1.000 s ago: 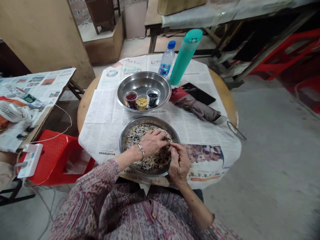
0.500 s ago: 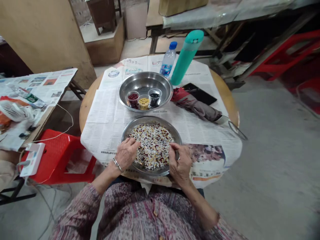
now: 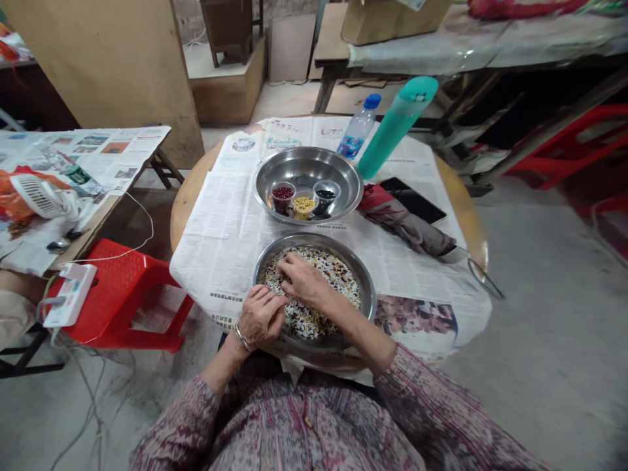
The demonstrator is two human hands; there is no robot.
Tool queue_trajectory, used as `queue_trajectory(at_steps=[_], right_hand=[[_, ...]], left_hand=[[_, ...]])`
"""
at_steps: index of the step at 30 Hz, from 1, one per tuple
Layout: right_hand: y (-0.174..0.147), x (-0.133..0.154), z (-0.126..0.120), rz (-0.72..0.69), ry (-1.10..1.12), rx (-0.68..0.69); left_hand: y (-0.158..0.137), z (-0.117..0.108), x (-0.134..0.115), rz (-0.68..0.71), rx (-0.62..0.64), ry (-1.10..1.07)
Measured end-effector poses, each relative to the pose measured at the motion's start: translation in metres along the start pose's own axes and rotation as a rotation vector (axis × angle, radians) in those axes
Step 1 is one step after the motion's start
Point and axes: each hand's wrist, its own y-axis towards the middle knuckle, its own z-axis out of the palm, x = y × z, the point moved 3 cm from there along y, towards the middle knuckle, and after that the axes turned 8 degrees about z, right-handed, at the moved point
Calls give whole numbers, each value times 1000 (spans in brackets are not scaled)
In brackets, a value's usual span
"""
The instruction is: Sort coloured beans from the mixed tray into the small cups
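A steel basin [image 3: 369, 288] close to my body holds a mix of white, red, yellow and dark grains [image 3: 338, 271]. My left hand [image 3: 263, 315], with a bracelet at the wrist, is at the basin's near left rim, fingers curled together. Reaching across the grains, my right hand [image 3: 305, 281] has its fingers bent down into the left part of the mix; its fingertips are partly hidden. Behind stands a second steel basin [image 3: 309, 157] with three clear cups: red beans [image 3: 283, 192], yellow beans [image 3: 303, 205] and black beans [image 3: 326, 193].
Newspaper [image 3: 206, 222] covers the round table. A water bottle [image 3: 360, 127], a teal bottle [image 3: 397, 127], a folded umbrella [image 3: 407, 222] and a dark tablet [image 3: 417, 199] lie behind and right. At left are a red stool [image 3: 132, 294], a power strip [image 3: 71, 297] and a white fan [image 3: 42, 196].
My right hand has moved from the basin's right rim leftward over the grains, close to my left hand. My left hand has drawn slightly lower at the left rim. The view has shifted.
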Motion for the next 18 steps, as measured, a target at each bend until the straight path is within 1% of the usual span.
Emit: queue_trajectory(at_steps=[2,3,6,9,11,14,16,18], right_hand=[[-2,1,4,-58,16,94],[-7,-2,5,-68,21,116],[-30,-16,6,-80,55,112],[-63,-32,4,-119,118,104],[-84,-38,3,-159,148,79],[-104,-34,4,-224,160,58],[-107,-26,8,-257,141,86],[-102,-17,13,-264,102,104]], left_hand=[[0,0,1,-10,9,5],[-1,1,1,-13,12,3],[-1,0,1,-12,7,-12],[-1,0,1,-17,3,-20],[-1,0,1,-25,8,-20],[0,-1,0,-27,14,-15],[1,-1,0,-22,11,-10],[1,-1,-1,-17,6,-6]])
